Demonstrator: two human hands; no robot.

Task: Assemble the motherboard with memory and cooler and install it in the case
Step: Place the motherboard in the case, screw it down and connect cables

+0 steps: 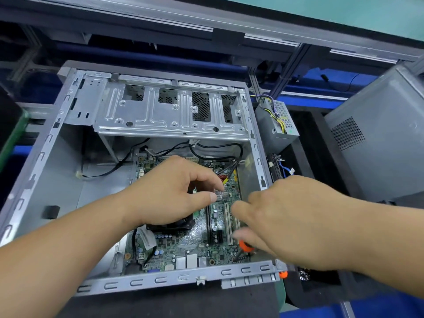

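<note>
The green motherboard (195, 246) lies flat inside the open grey case (41, 161). A black cooler fan (176, 223) sits on the board, mostly hidden under my left hand (174, 191), whose fingers hang curled above the board near a small heatsink (223, 193). My right hand (286, 219) reaches in over the board's right edge, blurred, and holds an orange-handled screwdriver (246, 246) under its fingers. White expansion slots (227, 223) show between the two hands.
Black cables (215, 148) loop from the drive cage (169, 111) onto the board. A grey power supply (275, 125) with a wire bundle stands right of the case. Another grey case panel (378, 138) leans at the far right. An orange-tipped tool (283, 274) lies by the case's front right corner.
</note>
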